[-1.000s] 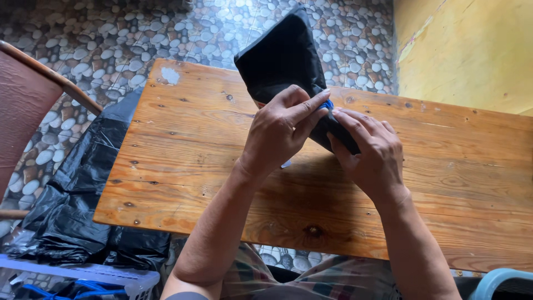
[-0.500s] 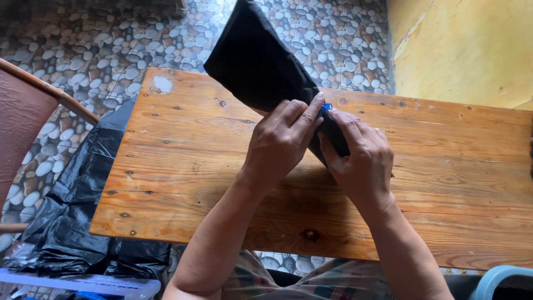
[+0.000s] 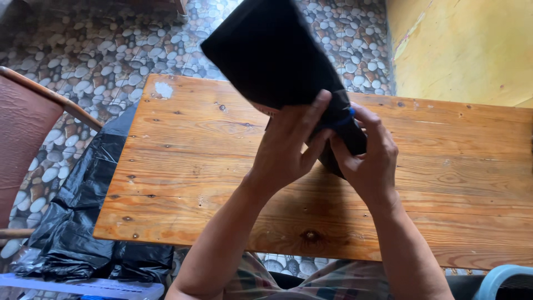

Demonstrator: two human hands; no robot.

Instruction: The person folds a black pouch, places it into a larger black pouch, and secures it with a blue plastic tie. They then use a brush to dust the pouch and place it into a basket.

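Above the wooden table, both hands are closed together on the narrow lower end of a black bag, which is lifted clear of the planks and fans out wide toward the far edge of the table. The left hand wraps the gathered neck from the near left, fingers curled over the dark material; the right hand grips the same neck from the near right, so the two hands touch each other around it. A thin blue band crosses the neck just where the fingertips of both hands meet; whether it is tied or only pinched cannot be told. No label or print can be made out on the bag. On the far left corner of the table sits a small pale patch. Left of the table, crumpled black plastic sheeting lies on the pebble-patterned floor, beside a brown chair. Beyond the right end of the table rises a yellow wall.
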